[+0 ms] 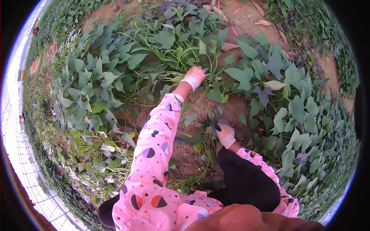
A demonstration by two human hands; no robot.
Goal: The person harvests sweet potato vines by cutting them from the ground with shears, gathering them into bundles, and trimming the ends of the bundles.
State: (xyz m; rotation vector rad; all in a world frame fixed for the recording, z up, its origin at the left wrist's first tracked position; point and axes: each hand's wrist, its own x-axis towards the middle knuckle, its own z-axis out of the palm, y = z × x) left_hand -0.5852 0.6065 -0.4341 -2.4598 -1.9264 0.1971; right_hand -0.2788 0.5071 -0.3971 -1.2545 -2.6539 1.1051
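My left hand [195,76], in a pale striped glove, reaches forward into the leafy vines [165,63]. Its fingers are closed around thin green stems, partly hidden by the leaves. Lower and to the right, my right hand [226,134] wears a similar glove. It is wrapped round a dark-handled tool [217,126] close to the soil; leaves and the hand hide most of it, so its kind does not show. Cut or loose stems [208,154] lie just left of this hand, beside my dark-trousered leg [246,177].
Broad-leaved plants grow thickly on the left [92,81] and right [296,111]. Bare brown soil [189,158] shows between the rows. Pale elongated roots [263,22] lie at the top right, near a thin red string [234,17].
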